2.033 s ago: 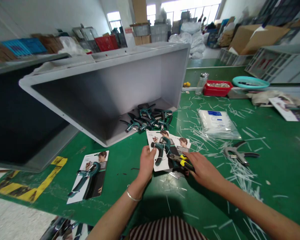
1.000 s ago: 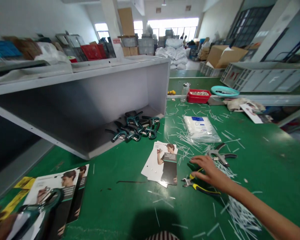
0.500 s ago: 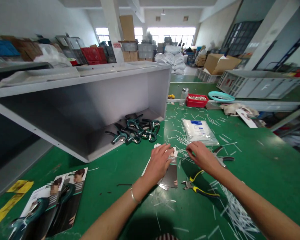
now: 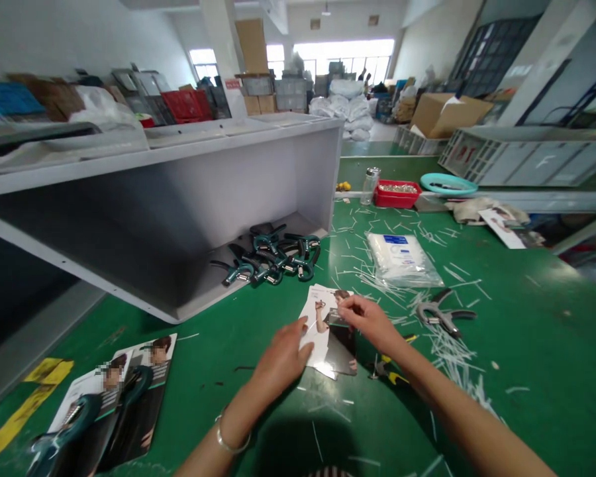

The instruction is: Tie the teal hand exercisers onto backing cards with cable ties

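A small stack of printed cards (image 4: 320, 344) lies on the green table in front of me. My left hand (image 4: 284, 351) rests at the stack's left edge, fingers stretched and thumb apart. Over the right edge of the cards, my right hand (image 4: 370, 323) has thumb and fingertips pinched together; whatever is between them is too small to make out. Yellow-and-black cutting pliers (image 4: 395, 374) lie partly hidden under my right forearm. To the right is a grey hand gripper (image 4: 444, 315), near a heap of thin white plastic strips (image 4: 457, 364).
A grey bin (image 4: 218, 172) on its side holds several teal hand grippers (image 4: 273, 255). At front left, more grippers lie on printed cards (image 4: 144, 411). A bag of white strips (image 4: 402, 258), a red tray (image 4: 397, 194) and a glass jar (image 4: 370, 187) stand farther back.
My right hand has moved left from the scattered strips to the cards. My left hand has slid left and nearer to me, off the top of the cards, uncovering their printed front.
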A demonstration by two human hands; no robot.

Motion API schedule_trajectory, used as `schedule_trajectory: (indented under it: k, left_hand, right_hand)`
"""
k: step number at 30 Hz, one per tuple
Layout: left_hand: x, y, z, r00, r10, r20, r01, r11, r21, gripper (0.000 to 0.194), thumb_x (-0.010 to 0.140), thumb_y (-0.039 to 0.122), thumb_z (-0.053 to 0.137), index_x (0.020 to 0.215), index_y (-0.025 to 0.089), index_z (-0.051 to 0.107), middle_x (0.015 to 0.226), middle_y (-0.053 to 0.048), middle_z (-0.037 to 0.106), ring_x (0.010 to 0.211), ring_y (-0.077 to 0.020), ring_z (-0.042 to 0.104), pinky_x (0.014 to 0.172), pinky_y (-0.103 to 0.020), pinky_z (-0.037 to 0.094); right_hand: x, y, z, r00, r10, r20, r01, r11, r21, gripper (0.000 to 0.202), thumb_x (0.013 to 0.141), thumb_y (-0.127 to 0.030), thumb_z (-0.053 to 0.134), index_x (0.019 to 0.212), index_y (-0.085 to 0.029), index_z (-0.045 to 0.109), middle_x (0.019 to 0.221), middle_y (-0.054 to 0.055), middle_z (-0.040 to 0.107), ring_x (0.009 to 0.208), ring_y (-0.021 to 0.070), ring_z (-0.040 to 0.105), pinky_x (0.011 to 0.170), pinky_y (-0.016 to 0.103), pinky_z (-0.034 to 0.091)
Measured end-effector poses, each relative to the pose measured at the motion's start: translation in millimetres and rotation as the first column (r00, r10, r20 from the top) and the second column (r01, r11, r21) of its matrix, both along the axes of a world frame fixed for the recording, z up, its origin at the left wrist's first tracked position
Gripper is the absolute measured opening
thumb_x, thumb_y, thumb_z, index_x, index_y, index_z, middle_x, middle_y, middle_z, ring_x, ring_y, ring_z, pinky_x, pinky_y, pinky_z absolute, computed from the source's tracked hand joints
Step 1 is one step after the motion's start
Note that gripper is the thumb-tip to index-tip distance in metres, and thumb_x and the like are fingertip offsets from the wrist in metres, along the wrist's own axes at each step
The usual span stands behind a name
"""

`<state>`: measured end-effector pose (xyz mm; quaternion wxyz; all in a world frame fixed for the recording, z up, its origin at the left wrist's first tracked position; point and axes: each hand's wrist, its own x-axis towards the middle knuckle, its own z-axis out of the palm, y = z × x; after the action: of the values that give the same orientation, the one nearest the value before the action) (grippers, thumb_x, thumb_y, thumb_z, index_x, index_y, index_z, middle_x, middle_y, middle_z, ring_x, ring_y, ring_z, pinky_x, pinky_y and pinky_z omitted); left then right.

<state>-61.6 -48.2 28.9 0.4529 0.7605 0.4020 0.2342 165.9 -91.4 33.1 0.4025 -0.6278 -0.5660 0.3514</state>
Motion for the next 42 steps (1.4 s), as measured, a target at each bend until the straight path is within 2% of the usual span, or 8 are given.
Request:
schedule_trajectory:
  k: [3,7,12,18,25,29,35,42]
  left_hand:
    - [-9,6,2.9,0.995,0.056,-0.080,-0.035,0.969,0.245,0.042,0.081,0.032,0.063,0.123,0.025,0.064,0.125,-0.009,0.066,0.120,-0.0300,0.053,0.108,-0.046,0.033]
    - [1,-3,2.9,0.989,-0.138,-0.049,0.144,0.978,0.151,0.021,0.089,0.035,0.057,0.098,0.027,0.074,0.091,-0.007,0.074,0.091,-0.0253,0.064,0.090,-0.036,0.043]
    - [12,-27,-0.2,0.995,-0.045,0.089,0.048,0.998,-0.029,0.022,0.091,0.035,0.054,0.086,0.024,0.072,0.083,-0.004,0.072,0.081,-0.0203,0.064,0.078,-0.027,0.043]
    - [9,-35,-9.9,0.993,-0.120,0.018,0.120,0.993,-0.020,0.024,0.092,0.034,0.053,0.082,0.022,0.071,0.081,-0.004,0.070,0.079,-0.0199,0.062,0.077,-0.029,0.043]
    - [16,14,-45.2,0.948,0.317,0.003,-0.304,0.911,-0.280,0.025,0.084,0.033,0.059,0.098,0.014,0.065,0.097,-0.012,0.067,0.077,-0.0203,0.065,0.062,-0.028,0.050]
    - [23,32,-56.2,0.950,0.311,-0.033,-0.299,0.870,-0.391,0.026,0.081,0.036,0.064,0.091,0.013,0.060,0.068,-0.001,0.061,0.050,-0.0124,0.053,0.047,-0.023,0.040]
    - [35,27,-69.7,0.962,0.232,0.146,-0.181,0.938,-0.296,0.030,0.070,0.027,0.074,0.089,0.017,0.054,0.079,-0.001,0.065,0.071,-0.0138,0.061,0.064,-0.022,0.044]
    - [17,10,-37.3,0.925,0.204,0.320,0.008,0.832,-0.554,0.057,0.074,0.030,0.069,0.125,0.016,0.048,0.093,-0.004,0.069,0.065,-0.0144,0.063,0.058,-0.023,0.046]
  right_hand:
    - [-3,-7,9.3,0.950,0.067,0.306,-0.071,0.997,0.003,0.012,0.085,-0.025,0.057,0.075,-0.018,0.060,0.074,0.001,0.062,0.067,0.0145,0.054,0.064,0.026,0.040]
    - [-7,-15,28.5,0.950,0.067,0.306,-0.074,0.997,0.011,0.007,0.083,-0.020,0.058,0.077,-0.019,0.061,0.076,0.000,0.063,0.069,0.0142,0.056,0.065,0.026,0.041]
    - [-17,-30,19.4,0.985,0.046,-0.167,-0.059,0.995,-0.075,0.016,0.084,-0.034,0.063,0.090,-0.019,0.063,0.074,-0.001,0.062,0.063,0.0136,0.055,0.060,0.026,0.043]
    - [-45,-58,-30.5,0.782,-0.088,-0.617,-0.035,0.982,-0.184,0.028,0.084,-0.044,0.068,0.080,-0.017,0.060,0.064,-0.003,0.057,0.056,0.0106,0.053,0.058,0.025,0.044]
    - [-57,-46,-58.9,0.464,-0.368,-0.806,0.252,0.927,-0.279,0.035,0.074,-0.046,0.079,0.083,-0.018,0.062,0.077,0.001,0.063,0.072,0.0137,0.061,0.074,0.030,0.054]
    - [-56,-45,-64.5,0.463,-0.321,-0.826,0.201,0.946,-0.255,0.032,0.077,-0.045,0.077,0.084,-0.017,0.063,0.085,0.003,0.067,0.074,0.0137,0.064,0.075,0.029,0.055]
    - [-48,-53,-72.8,0.530,-0.229,-0.817,0.150,0.973,-0.176,0.026,0.080,-0.038,0.076,0.087,-0.018,0.061,0.092,0.004,0.069,0.075,0.0130,0.066,0.072,0.028,0.056]
    - [-28,-46,-23.6,0.780,-0.215,-0.588,0.350,0.928,0.125,0.020,0.091,-0.038,0.061,0.098,-0.023,0.049,0.093,0.004,0.072,0.069,0.0172,0.069,0.065,0.034,0.059]
